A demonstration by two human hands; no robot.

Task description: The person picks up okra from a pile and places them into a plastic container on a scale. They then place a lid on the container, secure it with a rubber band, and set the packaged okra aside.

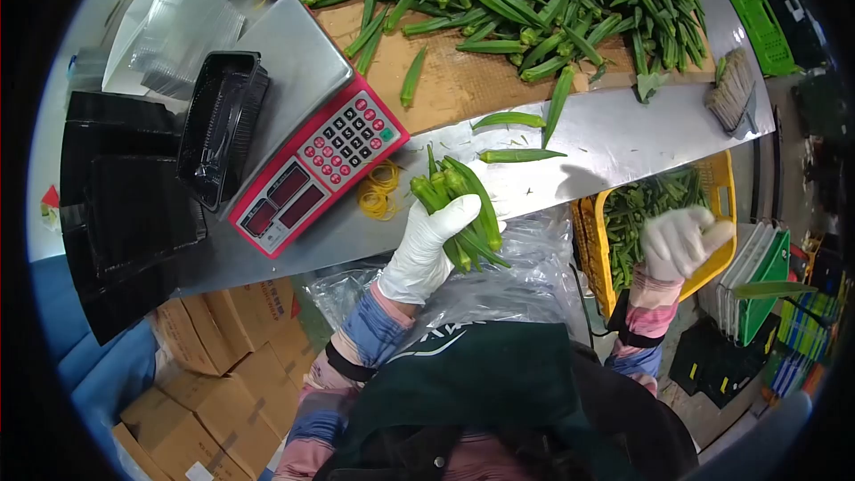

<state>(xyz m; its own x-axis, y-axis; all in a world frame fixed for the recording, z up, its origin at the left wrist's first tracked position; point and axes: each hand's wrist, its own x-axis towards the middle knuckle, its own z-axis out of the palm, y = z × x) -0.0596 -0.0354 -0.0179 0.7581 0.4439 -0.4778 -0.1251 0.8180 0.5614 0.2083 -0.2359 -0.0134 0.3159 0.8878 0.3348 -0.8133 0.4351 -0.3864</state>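
Note:
My left hand (427, 245), in a white glove, is closed around a small bunch of okra (481, 205) over the table's front edge. My right hand (681, 243), gloved too, hangs over a yellow crate (726, 200) that has more okra (655, 205) in it. Its fingers are bent and smeared by motion, and I make out nothing in them. A single okra pod (773, 289) shows to the right of that hand, apart from it. Two loose pods, an upper okra (508, 120) and a lower okra (523, 156), lie on the metal table (445, 150).
A large okra heap (525, 0) covers the cardboard (441, 76) at the back. At left, a red scale (321, 165) bears a black plastic tray (214, 134). Yellow rubber bands (378, 191) lie beside it. A brush (732, 93) sits at the right end; cardboard boxes (214, 392) stand below left.

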